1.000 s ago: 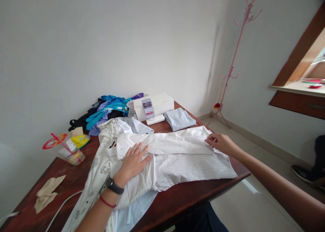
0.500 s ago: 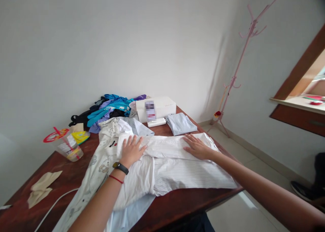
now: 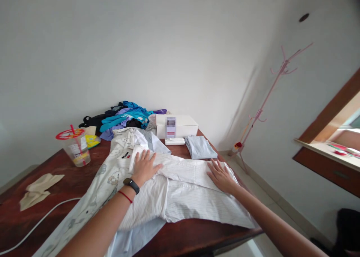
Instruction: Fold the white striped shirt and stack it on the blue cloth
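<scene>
A white pinstriped shirt [image 3: 194, 204] lies across the front of the table, partly folded, with one long strip laid along its far side. My left hand [image 3: 144, 167] rests flat on the shirt's left end, fingers spread. Toward the right end, my right hand [image 3: 222, 176] presses flat on the strip, its fingers also spread. Under the shirt's left part lie white printed trousers [image 3: 92, 197] and a pale blue cloth [image 3: 135, 236]. Just beyond the shirt sits a folded grey-blue garment [image 3: 201, 147].
A white box [image 3: 185, 125] and a heap of coloured clothes [image 3: 126, 116] stand against the wall. At left are a plastic cup with a straw [image 3: 75, 148], beige cloth [image 3: 41, 189] and a white cable [image 3: 42, 219] on the wooden table [image 3: 185, 242]. A pink coat stand [image 3: 267, 95] rises beyond.
The view has tilted and shifted slightly. Both hands stay flat on the shirt, and the right one appears a little lower in the view. The clothes look otherwise the same.
</scene>
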### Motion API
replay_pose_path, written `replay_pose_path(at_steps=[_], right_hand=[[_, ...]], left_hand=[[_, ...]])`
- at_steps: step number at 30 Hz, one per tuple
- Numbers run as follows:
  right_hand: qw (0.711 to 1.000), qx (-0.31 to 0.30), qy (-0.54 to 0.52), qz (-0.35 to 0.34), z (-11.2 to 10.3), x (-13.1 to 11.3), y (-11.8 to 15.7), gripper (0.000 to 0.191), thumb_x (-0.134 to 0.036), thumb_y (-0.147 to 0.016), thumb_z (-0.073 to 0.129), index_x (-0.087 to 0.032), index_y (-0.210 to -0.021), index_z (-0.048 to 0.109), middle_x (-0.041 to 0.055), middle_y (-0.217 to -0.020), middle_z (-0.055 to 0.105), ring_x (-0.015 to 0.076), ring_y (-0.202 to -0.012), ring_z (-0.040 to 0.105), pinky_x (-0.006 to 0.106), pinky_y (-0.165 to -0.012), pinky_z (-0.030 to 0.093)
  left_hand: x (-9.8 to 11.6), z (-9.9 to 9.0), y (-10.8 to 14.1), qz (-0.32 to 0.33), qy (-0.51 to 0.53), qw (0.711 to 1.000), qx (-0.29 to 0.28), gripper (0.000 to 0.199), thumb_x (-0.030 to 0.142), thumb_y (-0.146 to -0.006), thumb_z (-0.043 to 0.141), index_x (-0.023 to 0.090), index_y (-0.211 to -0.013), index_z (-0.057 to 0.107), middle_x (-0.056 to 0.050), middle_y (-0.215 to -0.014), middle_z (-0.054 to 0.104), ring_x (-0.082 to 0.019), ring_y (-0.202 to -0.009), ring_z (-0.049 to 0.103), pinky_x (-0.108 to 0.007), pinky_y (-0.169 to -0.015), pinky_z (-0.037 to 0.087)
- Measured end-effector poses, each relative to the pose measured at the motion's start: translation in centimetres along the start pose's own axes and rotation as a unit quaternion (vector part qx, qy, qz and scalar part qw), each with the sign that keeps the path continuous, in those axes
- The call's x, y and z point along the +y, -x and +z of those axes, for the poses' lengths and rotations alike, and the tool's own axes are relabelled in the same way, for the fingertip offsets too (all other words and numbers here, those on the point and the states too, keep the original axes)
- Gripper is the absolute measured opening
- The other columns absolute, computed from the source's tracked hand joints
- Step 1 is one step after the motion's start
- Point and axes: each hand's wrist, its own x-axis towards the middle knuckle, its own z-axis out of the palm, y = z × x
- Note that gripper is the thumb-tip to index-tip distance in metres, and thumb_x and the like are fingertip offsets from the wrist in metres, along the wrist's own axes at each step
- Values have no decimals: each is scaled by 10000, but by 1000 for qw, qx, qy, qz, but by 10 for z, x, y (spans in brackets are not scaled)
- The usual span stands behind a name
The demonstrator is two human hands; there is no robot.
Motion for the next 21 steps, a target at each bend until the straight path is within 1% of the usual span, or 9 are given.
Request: replay_pose_path(at_steps=[3, 6, 9, 11, 12, 14, 15, 18, 21], right_hand=[[995, -47, -50, -74, -7, -16, 35, 681, -638, -1023, 312, -316, -1622, 269, 61, -1709, 133, 317, -1576, 74, 606, -1240, 138], [973, -115, -114, -163, -16, -27, 77, 773, -669, -977, 433, -354, -1632, 172, 39, -1710, 95, 309, -1576, 54, 570, -1259, 107], [964, -145, -128, -180, -22, -26, 114, 911, -702, -886, 583, -375, -1625, 162, 39, -1707, 65, 346, -1569, 41, 607, -1254, 63], [970, -139, -134, -148, -20, -20, 130, 869, -683, -896, 581, -395, -1616, 188, 27, -1701, 88, 352, -1565, 64, 621, -1250, 94], [974, -130, -133, -130, -17, -16, 135, 817, -667, -917, 557, -401, -1611, 216, 19, -1696, 121, 350, -1562, 95, 620, -1250, 124], [982, -102, -120, -103, -10, -6, 142, 704, -625, -958, 499, -401, -1593, 297, 5, -1673, 226, 344, -1547, 195, 601, -1249, 206], [985, -85, -113, -99, -6, -2, 144, 655, -598, -972, 478, -400, -1580, 340, -1, -1652, 289, 341, -1531, 256, 585, -1244, 253], [985, -42, -111, -121, 3, 12, 149, 570, -454, -987, 455, -415, -1554, 400, -23, -1586, 415, 328, -1469, 401, 538, -1212, 369], [981, -42, -122, -146, 1, 25, 158, 674, -269, -921, 481, -412, -1568, 361, -41, -1581, 408, 301, -1451, 433, 493, -1203, 397]], left_hand=[[2, 0, 2, 5, 16, 1000, 14, 677, 638, -931, 521, 217, -1458, 571, -181, -1563, 465, -410, -1516, 262, -613, -1228, 55], [7, -9, 5, 3, 15, 1000, 10, 627, 575, -936, 554, 216, -1449, 583, -180, -1568, 459, -418, -1522, 248, -617, -1230, 65], [12, -26, 19, 4, 21, 999, -48, 571, 535, -926, 593, 216, -1397, 641, -186, -1545, 488, -452, -1502, 284, -645, -1213, 139], [12, -40, 41, 47, 58, 991, -114, 595, 617, -900, 600, 272, -1382, 657, -156, -1521, 525, -447, -1473, 354, -645, -1196, 221], [11, -46, 56, 92, 93, 982, -137, 612, 665, -887, 594, 331, -1398, 635, -115, -1516, 539, -411, -1461, 396, -614, -1195, 266], [6, -59, 90, 175, 149, 960, -158, 683, 699, -822, 662, 445, -1446, 550, -27, -1536, 524, -342, -1437, 457, -526, -1191, 345], [4, -64, 107, 189, 151, 959, -149, 754, 690, -785, 710, 466, -1474, 503, -10, -1553, 501, -333, -1438, 458, -506, -1191, 359], [-5, -74, 151, 162, 128, 973, -108, 753, 499, -851, 716, 471, -1535, 403, 15, -1600, 427, -332, -1456, 431, -505, -1194, 371], [-13, -76, 176, 136, 93, 983, -86, 760, 206, -847, 619, 441, -1540, 416, 39, -1606, 413, -315, -1465, 422, -502, -1210, 359]])
